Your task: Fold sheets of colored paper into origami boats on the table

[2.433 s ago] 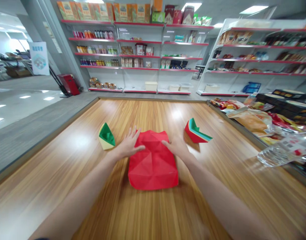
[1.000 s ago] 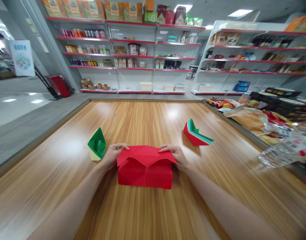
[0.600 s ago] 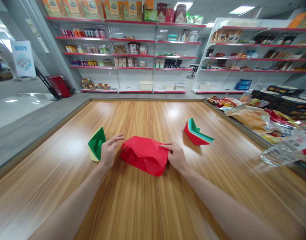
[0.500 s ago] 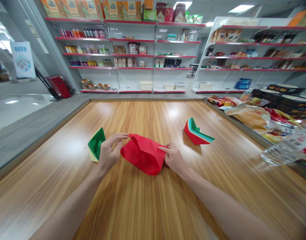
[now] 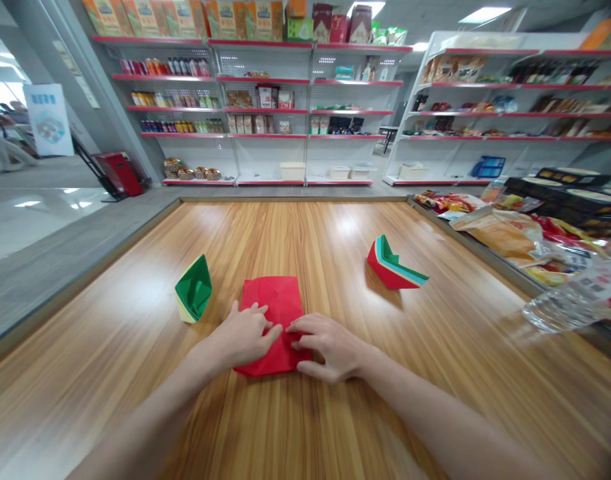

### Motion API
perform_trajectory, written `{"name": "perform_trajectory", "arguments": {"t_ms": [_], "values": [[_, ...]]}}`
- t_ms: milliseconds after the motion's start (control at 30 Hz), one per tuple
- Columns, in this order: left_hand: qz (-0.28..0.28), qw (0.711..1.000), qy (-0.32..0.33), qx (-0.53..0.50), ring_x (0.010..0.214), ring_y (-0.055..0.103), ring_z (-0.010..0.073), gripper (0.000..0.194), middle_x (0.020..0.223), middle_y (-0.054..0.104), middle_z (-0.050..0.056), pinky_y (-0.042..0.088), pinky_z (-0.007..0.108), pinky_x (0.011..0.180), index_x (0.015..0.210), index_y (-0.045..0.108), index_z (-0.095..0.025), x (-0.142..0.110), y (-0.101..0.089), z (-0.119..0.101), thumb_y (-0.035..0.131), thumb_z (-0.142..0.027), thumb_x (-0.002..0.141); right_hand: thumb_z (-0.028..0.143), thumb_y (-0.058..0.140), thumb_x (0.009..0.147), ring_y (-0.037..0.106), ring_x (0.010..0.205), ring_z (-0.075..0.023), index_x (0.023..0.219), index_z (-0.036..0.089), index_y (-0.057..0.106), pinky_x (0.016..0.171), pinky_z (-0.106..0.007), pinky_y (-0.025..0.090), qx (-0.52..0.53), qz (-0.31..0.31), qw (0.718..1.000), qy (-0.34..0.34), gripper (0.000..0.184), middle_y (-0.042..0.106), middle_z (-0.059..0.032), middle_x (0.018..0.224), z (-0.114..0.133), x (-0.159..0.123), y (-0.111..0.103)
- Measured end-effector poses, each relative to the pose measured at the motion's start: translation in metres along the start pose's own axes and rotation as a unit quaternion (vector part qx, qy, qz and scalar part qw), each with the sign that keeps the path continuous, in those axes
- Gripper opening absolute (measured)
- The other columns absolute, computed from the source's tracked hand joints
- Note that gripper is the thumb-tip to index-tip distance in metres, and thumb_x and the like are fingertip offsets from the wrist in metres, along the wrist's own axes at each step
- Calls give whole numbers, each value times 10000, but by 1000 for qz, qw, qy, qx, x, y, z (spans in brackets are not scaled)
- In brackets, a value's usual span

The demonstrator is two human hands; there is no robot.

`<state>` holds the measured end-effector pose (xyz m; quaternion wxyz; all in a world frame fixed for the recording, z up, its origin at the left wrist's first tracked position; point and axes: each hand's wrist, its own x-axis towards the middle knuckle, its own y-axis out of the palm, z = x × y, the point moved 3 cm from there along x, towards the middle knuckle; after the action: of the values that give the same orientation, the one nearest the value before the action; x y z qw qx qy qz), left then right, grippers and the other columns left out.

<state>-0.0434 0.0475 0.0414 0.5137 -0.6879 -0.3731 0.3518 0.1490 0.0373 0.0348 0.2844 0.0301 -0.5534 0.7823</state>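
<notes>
A sheet of red paper (image 5: pixel 272 290), folded into a rough rectangle, lies flat on the wooden table (image 5: pixel 265 433) in front of me. My left hand (image 5: pixel 245 335) rests on its left part, fingers spread over the surface. On the right part lies my right hand (image 5: pixel 328 347), its fingers apart and slightly curled, with the tips on the paper near the middle. Left of the hands stands a green and pale yellow folded paper boat (image 5: pixel 194 291). A red, blue and green paper boat (image 5: pixel 392 268) stands farther off to the right.
Along the table's right edge are snack packets (image 5: pixel 505 233), black boxes (image 5: pixel 570 200) and a clear plastic container (image 5: pixel 560 303). Shelves of goods (image 5: pixel 265 110) line the back. A red hand-truck-like object (image 5: pixel 118 175) stands on the floor at left.
The red paper was held raised and partly opened between both hands; now it lies flat, turned upright. Both hands have moved closer together and nearer to me, onto its surface.
</notes>
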Motion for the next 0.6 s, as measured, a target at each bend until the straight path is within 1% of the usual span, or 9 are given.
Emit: {"name": "perform_trajectory", "arguments": {"t_ms": [33, 67, 133, 200, 267, 367, 467, 533, 600], "values": [[15, 1000, 6, -11, 1245, 436, 365, 378, 1310, 536, 150, 146, 646, 1029, 1074, 675, -234, -1, 1, 5, 438, -435, 857, 311, 585, 786, 580, 1016, -223, 960, 171, 663, 878, -375, 440, 7, -6, 1000, 5, 236, 636, -110, 1090, -2, 0, 1], [29, 999, 11, -17, 1289, 376, 373, 479, 1393, 443, 161, 117, 660, 1028, 1222, 584, -240, -1, 3, 9, 504, -475, 813, 285, 572, 802, 592, 991, -215, 943, 176, 667, 864, -368, 446, 9, -13, 1000, 13, 202, 650, -102, 1061, -3, 0, 2], [56, 998, 10, -18, 1367, 185, 407, 823, 1510, 187, 175, 49, 717, 990, 1420, 316, -246, 2, 11, 18, 599, -552, 711, 239, 554, 816, 603, 955, -207, 912, 184, 674, 849, -361, 452, 10, -28, 999, 32, 163, 667, -91, 1013, -6, 0, 4], [71, 997, 13, -16, 1384, 0, 419, 1019, 1533, 1, 145, 8, 757, 945, 1464, 113, -273, 6, 21, 24, 609, -635, 651, 202, 540, 822, 605, 931, -201, 902, 188, 678, 845, -360, 456, 8, -42, 997, 56, 159, 672, -83, 980, -9, 0, 5], [67, 997, 27, -6, 1379, -92, 406, 1105, 1531, -75, 124, -33, 759, 934, 1462, 25, -294, 10, 29, 26, 602, -694, 608, 173, 534, 817, 598, 943, -198, 936, 187, 677, 861, -361, 455, 4, -50, 996, 74, 187, 667, -81, 991, -11, 0, 5], [64, 997, 37, 6, 1376, -124, 404, 1175, 1526, -109, 139, -63, 757, 926, 1459, -25, -289, 13, 36, 27, 590, -744, 567, 200, 556, 805, 511, 1144, -232, 1132, 182, 623, 980, -412, 390, -21, -37, 994, 101, 334, 584, -111, 1215, -14, 0, 6], [56, 997, 45, 14, 1374, -112, 423, 1247, 1527, -100, 168, -55, 756, 930, 1461, -47, -267, 12, 36, 26, 597, -772, 519, 303, 562, 822, 293, 1344, -284, 1338, 203, 459, 1080, -519, 234, -53, 13, 989, 138, 536, 378, -125, 1440, -17, -1, 8], [42, 997, 55, 21, 1377, -46, 441, 1247, 1533, -30, 192, -30, 749, 946, 1469, -5, -248, 12, 34, 23, 596, -780, 515, 351, 529, 850, 200, 1384, -298, 1404, 232, 356, 1091, -570, 153, -62, 52, 985, 153, 593, 283, -110, 1493, -18, -2, 10], [9, 998, 56, 33, 1363, 114, 444, 1111, 1516, 145, 209, 2, 725, 978, 1470, 133, -240, 13, 30, 19, 554, -772, 591, 372, 496, 873, 160, 1395, -299, 1432, 252, 291, 1089, -593, 108, -64, 78, 982, 157, 607, 237, -98, 1511, -19, -2, 10]]}}
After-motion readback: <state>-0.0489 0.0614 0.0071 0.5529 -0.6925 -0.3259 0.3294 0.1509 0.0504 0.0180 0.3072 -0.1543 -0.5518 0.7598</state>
